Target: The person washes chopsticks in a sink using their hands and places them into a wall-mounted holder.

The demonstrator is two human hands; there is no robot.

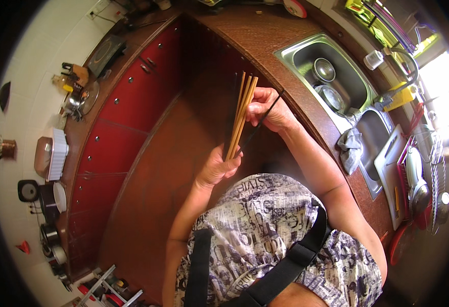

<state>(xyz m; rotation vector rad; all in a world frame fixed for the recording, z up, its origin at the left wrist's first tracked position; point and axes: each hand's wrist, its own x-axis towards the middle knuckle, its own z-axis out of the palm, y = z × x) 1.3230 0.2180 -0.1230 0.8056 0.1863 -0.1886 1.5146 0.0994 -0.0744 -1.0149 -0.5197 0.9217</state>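
My left hand (218, 164) is closed around the lower ends of several chopsticks (243, 111), mostly light wood with at least one dark one. They point up and away from me, fanned slightly. Beside their upper part is my right hand (269, 109), its fingertips at the wooden sticks. A separate thin black stick (264, 115) crosses diagonally in front of the right hand, its lower end by the left hand. Whether the right fingers grip this black stick or only the wooden ones is hard to tell.
At right, a steel double sink (301, 57) holds metal bowls (324, 70); a grey cloth (350, 150) lies on its edge. A white cutting board (387, 169) and a dish rack (412, 172) stand beyond. Red cabinets (113, 134) line the left, under a counter with pots and appliances.
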